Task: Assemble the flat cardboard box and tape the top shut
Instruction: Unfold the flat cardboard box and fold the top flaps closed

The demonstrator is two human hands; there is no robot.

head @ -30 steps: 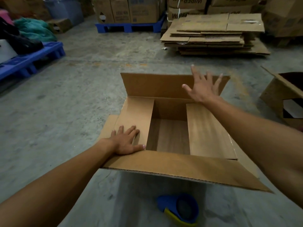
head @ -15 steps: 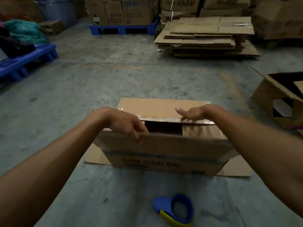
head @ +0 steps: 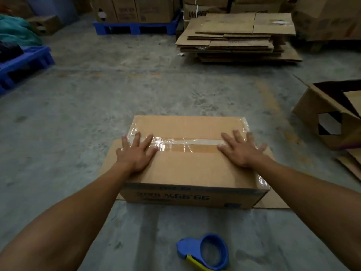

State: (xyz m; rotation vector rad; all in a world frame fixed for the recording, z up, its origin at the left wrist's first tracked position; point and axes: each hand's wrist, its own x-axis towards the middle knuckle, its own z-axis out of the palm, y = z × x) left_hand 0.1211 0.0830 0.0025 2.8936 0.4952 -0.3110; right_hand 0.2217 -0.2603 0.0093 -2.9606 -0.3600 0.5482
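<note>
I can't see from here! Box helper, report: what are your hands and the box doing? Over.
Left hand and right hand flat and open on the cardboard box. Flaps closed, old clear tape across the seam. Tape dispenser untouched on the floor.

The left hand (head: pixel 135 151) and right hand (head: pixel 241 149) are covering both ends of the tape strip (head: pixel 185 144) on the cardboard box (head: pixel 191 169). The picture's bottom edge is cutting off the tape dispenser (head: pixel 205 252), while the right edge is cropping an open box (head: pixel 330 118). Print on the box's near side is reading blurred and upside down.
</note>
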